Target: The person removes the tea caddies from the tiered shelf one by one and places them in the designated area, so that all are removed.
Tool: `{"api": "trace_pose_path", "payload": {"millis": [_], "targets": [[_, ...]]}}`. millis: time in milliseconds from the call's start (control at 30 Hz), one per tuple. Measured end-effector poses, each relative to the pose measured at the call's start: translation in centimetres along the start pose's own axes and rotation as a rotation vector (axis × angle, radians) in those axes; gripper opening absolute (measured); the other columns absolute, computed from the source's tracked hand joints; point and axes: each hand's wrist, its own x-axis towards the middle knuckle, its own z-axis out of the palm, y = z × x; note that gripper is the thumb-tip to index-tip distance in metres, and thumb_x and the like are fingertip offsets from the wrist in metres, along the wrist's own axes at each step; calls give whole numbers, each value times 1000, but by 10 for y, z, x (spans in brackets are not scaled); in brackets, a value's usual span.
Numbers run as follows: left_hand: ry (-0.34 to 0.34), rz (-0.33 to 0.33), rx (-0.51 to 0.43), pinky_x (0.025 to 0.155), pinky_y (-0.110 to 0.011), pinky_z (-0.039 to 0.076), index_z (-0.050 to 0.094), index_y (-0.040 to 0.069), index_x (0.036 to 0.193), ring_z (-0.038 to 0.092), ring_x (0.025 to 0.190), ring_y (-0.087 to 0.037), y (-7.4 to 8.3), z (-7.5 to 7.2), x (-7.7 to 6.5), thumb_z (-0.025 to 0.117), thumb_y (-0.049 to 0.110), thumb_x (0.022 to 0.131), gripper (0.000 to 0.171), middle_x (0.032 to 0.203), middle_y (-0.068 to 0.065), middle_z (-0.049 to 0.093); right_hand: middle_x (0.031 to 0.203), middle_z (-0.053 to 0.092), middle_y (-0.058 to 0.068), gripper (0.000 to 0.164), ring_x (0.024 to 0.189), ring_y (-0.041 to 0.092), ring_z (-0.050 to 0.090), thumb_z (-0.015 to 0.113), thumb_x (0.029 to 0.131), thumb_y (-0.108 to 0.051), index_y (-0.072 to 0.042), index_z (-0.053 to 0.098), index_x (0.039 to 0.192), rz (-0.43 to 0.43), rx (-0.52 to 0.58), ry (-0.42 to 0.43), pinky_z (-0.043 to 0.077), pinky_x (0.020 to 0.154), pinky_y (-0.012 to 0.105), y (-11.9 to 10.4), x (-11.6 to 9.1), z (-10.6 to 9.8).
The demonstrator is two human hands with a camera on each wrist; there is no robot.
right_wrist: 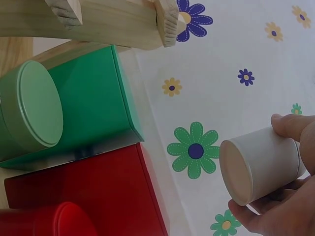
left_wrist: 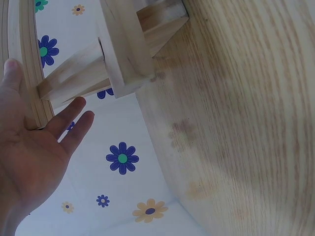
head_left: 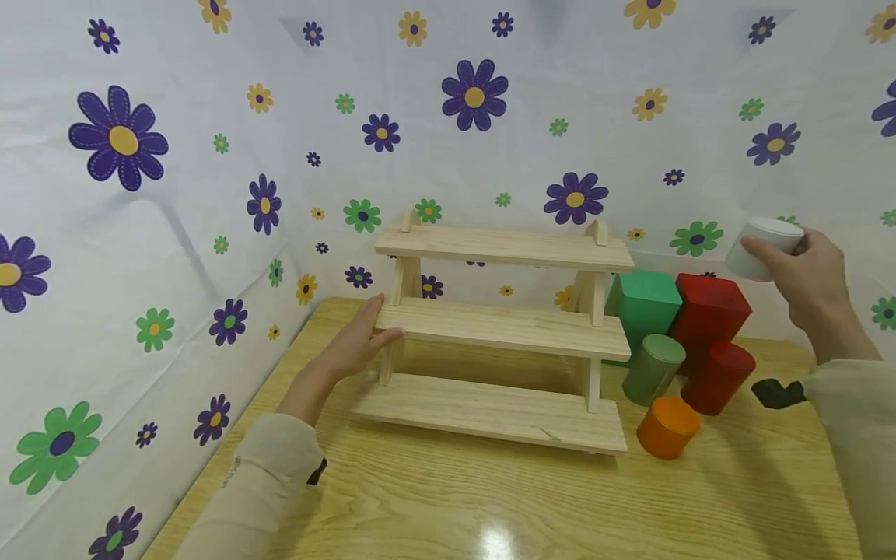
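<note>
Right hand [head_left: 815, 276] grips a white round tin [head_left: 761, 247] in the air. Left hand [head_left: 353, 342], fingers straight, rests against the three-tier wooden rack [head_left: 500, 334] on the tabletop [head_left: 490, 498].

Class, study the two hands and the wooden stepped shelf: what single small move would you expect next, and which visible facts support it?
Probably the right hand carries the white tin leftward toward the shelf. It grips the tin in the air above the coloured tins, all three steps are bare, and the left hand rests flat against the shelf's left end, as if steadying it.
</note>
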Motion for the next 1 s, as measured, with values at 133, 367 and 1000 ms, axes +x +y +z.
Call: {"api": "trace_pose_path", "payload": {"millis": [133,367,1000], "targets": [[-1,1,7,125,-55,13,3,-5,163,13,155,-42,1,0,-1,53,44,108,89,169,-26,8,171,14,20,89,151,53,18,55,103,-52,-10,10,167,4,0,6,17,117,67,-1,0,0],[-3,0,6,125,-55,13,4,-6,162,12,155,-41,1,-1,-1,53,44,108,89,169,-26,9,171,14,20,88,151,53,18,55,102,-53,-13,11,167,1,-7,7,17,116,68,-1,-1,0],[0,-6,-7,125,-55,15,2,-2,164,16,155,-42,1,0,-1,54,44,107,89,169,-24,10,166,12,33,91,146,61,20,52,105,-50,-3,3,165,-30,-58,-58,21,113,71,5,-16,-4]]}}
